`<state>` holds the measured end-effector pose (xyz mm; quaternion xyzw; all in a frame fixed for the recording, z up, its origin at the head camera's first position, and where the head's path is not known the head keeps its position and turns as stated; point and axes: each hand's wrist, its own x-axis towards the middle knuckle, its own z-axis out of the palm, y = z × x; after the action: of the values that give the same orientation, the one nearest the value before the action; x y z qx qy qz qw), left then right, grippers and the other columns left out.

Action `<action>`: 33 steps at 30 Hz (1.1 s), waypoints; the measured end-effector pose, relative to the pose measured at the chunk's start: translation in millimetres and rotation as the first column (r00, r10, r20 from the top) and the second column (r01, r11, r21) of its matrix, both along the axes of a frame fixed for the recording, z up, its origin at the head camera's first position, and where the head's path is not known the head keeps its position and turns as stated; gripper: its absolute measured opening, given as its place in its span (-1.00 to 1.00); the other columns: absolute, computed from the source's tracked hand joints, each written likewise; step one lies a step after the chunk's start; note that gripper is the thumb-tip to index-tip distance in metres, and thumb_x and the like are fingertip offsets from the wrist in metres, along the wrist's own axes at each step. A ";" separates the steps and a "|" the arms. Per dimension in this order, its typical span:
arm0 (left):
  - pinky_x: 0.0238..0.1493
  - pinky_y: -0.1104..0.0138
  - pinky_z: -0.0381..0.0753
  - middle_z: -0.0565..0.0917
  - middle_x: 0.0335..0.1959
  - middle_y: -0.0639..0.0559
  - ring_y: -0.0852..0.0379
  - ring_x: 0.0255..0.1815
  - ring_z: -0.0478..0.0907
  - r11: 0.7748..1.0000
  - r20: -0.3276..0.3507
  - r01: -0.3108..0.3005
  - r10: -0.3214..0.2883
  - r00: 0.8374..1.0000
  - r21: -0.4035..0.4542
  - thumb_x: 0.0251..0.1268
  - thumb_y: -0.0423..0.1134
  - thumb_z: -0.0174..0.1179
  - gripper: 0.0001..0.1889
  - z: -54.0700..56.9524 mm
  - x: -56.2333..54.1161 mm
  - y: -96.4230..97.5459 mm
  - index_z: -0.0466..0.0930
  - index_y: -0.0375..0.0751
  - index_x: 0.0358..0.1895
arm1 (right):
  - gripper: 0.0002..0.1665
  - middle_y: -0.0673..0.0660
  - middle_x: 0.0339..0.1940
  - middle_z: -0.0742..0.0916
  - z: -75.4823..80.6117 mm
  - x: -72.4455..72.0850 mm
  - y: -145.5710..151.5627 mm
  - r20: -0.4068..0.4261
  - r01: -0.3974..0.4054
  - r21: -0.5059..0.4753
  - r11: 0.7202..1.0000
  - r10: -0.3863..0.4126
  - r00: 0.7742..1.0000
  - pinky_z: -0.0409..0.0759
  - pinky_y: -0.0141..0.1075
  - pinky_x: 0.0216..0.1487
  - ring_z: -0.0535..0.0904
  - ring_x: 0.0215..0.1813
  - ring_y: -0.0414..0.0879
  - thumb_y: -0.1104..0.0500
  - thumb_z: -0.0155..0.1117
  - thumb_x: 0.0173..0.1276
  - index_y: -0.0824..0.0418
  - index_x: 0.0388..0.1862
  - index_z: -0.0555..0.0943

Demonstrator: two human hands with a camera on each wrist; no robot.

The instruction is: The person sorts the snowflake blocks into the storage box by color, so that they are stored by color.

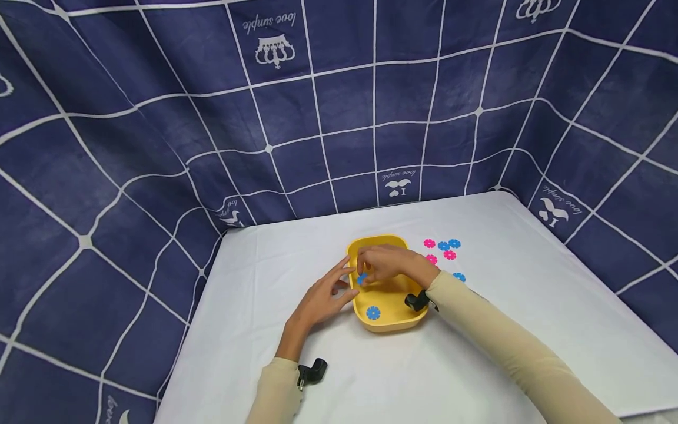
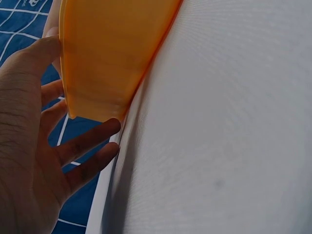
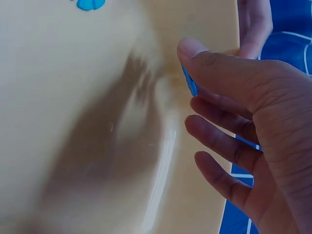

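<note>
A yellow rectangular tub [image 1: 394,326] with rounded corners stands on the white table. Inside it, toward the near end, lies a flat blue snowflake-shaped disc [image 1: 373,312]. My right hand [image 1: 384,263] is over the tub's left part, pinching another blue disc [image 3: 189,80] between thumb and index finger, with its other fingers loosely bent. At the tub's left side, my left hand [image 1: 323,297] has its thumb and fingers spread along the rim. In the left wrist view, the thumb touches the rim and the lower fingers lie beside the outer wall.
Right of the tub are several loose discs, among them a pink disc [image 1: 449,255] and a blue disc [image 1: 454,243]. One more blue disc [image 1: 459,277] lies beside the right sleeve [image 1: 503,330]. A dark blue checked curtain [image 1: 344,106] hangs behind the table and along both sides.
</note>
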<state>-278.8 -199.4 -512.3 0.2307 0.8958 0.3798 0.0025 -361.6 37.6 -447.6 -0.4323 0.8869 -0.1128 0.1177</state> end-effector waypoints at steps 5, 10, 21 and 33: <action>0.23 0.15 0.71 0.11 0.74 0.47 0.21 0.21 0.70 1.000 0.001 0.003 -0.003 1.000 0.005 0.50 0.34 0.24 -0.32 -0.3 -1.1 1.2 0.41 0.32 0.60 | -0.62 -0.08 -0.02 0.71 -1.0 -0.4 -2.3 0.011 -0.033 0.031 0.999 0.032 0.999 0.69 -0.25 0.06 0.65 -0.04 -0.15 -0.11 0.62 0.35 0.08 0.00 0.82; 0.24 0.12 0.71 0.14 0.73 0.47 0.20 0.21 0.70 1.000 0.010 -0.007 0.007 1.000 0.013 0.48 0.35 0.26 -0.30 0.3 -0.2 1.0 0.42 0.29 0.60 | -0.62 -0.12 -0.04 0.72 -6.0 0.2 -3.8 0.014 -0.051 0.058 0.997 0.051 0.999 0.71 -0.25 0.09 0.67 -0.05 -0.19 -0.14 0.64 0.32 0.03 -0.02 0.83; 0.22 0.14 0.71 0.13 0.73 0.48 0.22 0.20 0.71 1.000 -0.002 0.001 -0.001 1.000 0.002 0.49 0.32 0.27 -0.34 -0.5 -0.7 0.6 0.47 0.26 0.56 | -0.64 -0.17 -0.13 0.68 -10.5 5.1 -5.4 0.065 -0.063 0.090 0.994 0.058 0.996 0.67 -0.27 -0.03 0.61 -0.14 -0.21 -0.16 0.65 0.29 -0.01 -0.08 0.81; 0.21 0.19 0.71 0.12 0.75 0.42 0.25 0.20 0.71 1.000 -0.007 0.008 -0.008 1.000 -0.014 0.52 0.30 0.26 -0.36 1.5 -1.3 -0.9 0.46 0.29 0.57 | -0.64 -0.19 -0.14 0.68 -14.2 6.4 -10.4 0.052 -0.103 0.142 0.984 0.096 0.994 0.66 -0.34 -0.09 0.60 -0.19 -0.26 -0.21 0.65 0.27 -0.03 -0.16 0.80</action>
<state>-280.1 -200.3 -510.9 0.2356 0.8976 0.3726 0.0026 -355.1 27.2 -461.9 -0.4638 0.8672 -0.0517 0.1740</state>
